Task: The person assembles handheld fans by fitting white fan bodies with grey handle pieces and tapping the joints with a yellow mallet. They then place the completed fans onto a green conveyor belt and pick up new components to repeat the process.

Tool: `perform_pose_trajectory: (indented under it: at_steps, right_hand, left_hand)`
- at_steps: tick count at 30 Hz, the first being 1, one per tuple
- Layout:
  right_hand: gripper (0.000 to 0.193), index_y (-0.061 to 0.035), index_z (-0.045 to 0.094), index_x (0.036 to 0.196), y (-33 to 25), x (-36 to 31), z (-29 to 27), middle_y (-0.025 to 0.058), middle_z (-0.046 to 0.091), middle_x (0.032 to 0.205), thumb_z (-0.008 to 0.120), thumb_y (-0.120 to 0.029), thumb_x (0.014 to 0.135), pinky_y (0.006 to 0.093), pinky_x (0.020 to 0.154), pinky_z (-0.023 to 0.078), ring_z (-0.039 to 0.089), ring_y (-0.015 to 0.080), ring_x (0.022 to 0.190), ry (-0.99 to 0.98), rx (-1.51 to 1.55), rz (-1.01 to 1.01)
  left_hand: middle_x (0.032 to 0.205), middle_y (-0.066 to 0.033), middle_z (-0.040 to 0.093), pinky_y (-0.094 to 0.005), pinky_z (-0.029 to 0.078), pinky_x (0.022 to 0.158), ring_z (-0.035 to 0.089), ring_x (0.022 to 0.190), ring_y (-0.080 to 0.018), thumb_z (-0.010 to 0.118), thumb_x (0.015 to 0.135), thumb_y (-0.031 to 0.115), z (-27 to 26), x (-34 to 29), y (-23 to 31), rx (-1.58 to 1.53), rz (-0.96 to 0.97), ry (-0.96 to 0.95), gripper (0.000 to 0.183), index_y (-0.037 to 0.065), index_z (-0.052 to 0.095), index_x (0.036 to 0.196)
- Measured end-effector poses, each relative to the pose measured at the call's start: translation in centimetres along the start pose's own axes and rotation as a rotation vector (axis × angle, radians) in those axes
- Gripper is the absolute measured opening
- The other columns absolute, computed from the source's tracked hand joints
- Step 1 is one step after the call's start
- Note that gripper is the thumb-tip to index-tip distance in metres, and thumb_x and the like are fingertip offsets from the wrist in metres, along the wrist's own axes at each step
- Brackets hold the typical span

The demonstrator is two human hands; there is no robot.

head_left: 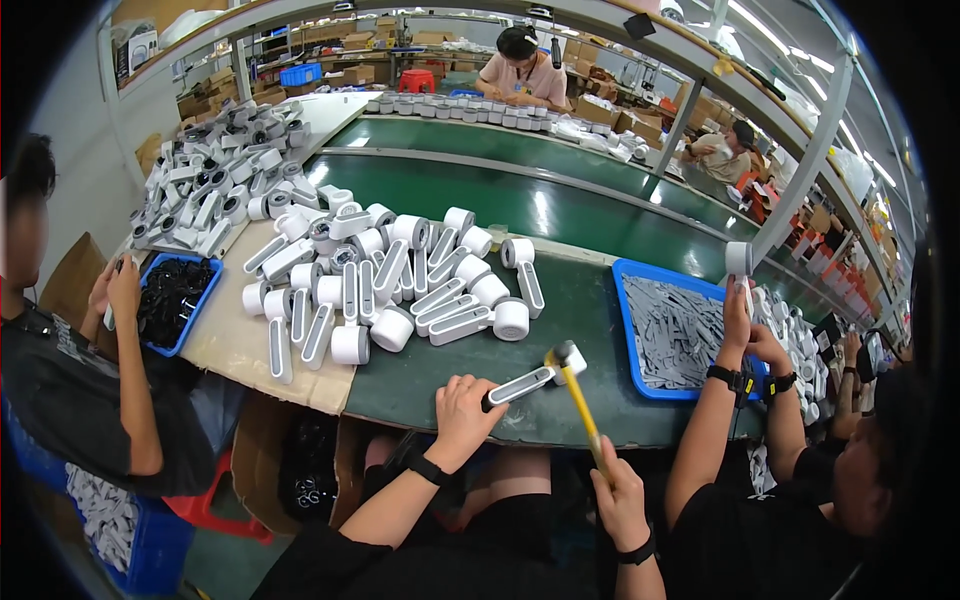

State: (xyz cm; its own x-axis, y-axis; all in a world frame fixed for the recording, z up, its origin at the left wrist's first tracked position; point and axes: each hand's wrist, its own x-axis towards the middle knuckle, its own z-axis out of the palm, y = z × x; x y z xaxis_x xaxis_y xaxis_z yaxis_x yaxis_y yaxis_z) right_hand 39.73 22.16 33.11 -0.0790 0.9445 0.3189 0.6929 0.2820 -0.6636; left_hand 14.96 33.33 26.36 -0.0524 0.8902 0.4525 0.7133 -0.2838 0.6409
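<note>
My left hand [465, 412] grips the end of a white handheld device [524, 384] with a long slotted handle, lying on the dark green tabletop [450, 375]. Its round head is partly hidden behind a hammer [580, 408]. My right hand [622, 498] is closed around the hammer's yellow handle. The dark hammer head is over the device, near the joint of handle and round head; I cannot tell whether they touch. Beyond my left hand lies a heap of similar white devices [395, 262], some with grey-rimmed round heads.
A blue tray [632, 345] of grey strips stands to the right, beside a co-worker's raised hand holding a similar device [739, 260]. At left, another co-worker's hands are by a blue tray [190, 335] of black parts. A green conveyor belt [480, 185] runs behind the table.
</note>
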Motion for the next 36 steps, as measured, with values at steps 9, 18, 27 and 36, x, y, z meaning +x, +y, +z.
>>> perform_pose_trajectory:
  at_steps: [9,18,27,36]
  right_hand:
    - [0.059,-0.0009,0.045,0.145,1.8,-1.6,0.2,-0.0006,0.056,0.08,0.059,0.005,0.088,0.0221,0.058,0.041,0.049,0.0068,0.064,0.04,0.215,0.081]
    - [0.056,0.003,0.047,0.141,0.0,-4.2,1.3,0.0083,0.057,0.086,0.061,0.006,0.086,0.0246,0.071,0.049,0.055,0.0119,0.072,0.112,0.08,-0.07]
    - [0.057,-0.0012,0.052,0.138,-2.4,-4.2,1.3,0.0105,0.058,0.084,0.067,0.004,0.083,0.0294,0.065,0.046,0.055,0.019,0.069,-0.195,-0.011,0.07]
    - [0.057,0.0005,0.048,0.142,-0.7,-4.5,1.3,0.0009,0.057,0.078,0.062,0.004,0.086,0.0213,0.053,0.041,0.048,0.0051,0.059,0.041,0.426,0.317]
  left_hand:
    - [0.085,-0.0033,0.055,-0.0386,0.038,0.077,0.054,0.087,-0.0249,0.076,0.069,0.013,-0.1,-1.1,0.8,0.101,0.182,0.14,0.027,0.012,0.067,0.094]
    - [0.086,-0.0027,0.055,-0.0389,0.038,0.079,0.054,0.087,-0.024,0.077,0.066,0.011,-0.1,-1.2,0.7,0.12,0.211,0.154,0.03,0.012,0.066,0.095]
    - [0.086,-0.0022,0.055,-0.0383,0.038,0.079,0.054,0.088,-0.0239,0.078,0.068,0.013,-0.3,-0.9,0.5,0.067,0.165,0.124,0.027,0.013,0.067,0.093]
    - [0.076,-0.0018,0.054,-0.0296,0.039,0.056,0.051,0.065,-0.0156,0.072,0.085,0.017,-1.7,-0.3,-0.8,-0.51,-0.11,-0.056,0.032,0.009,0.066,0.115]
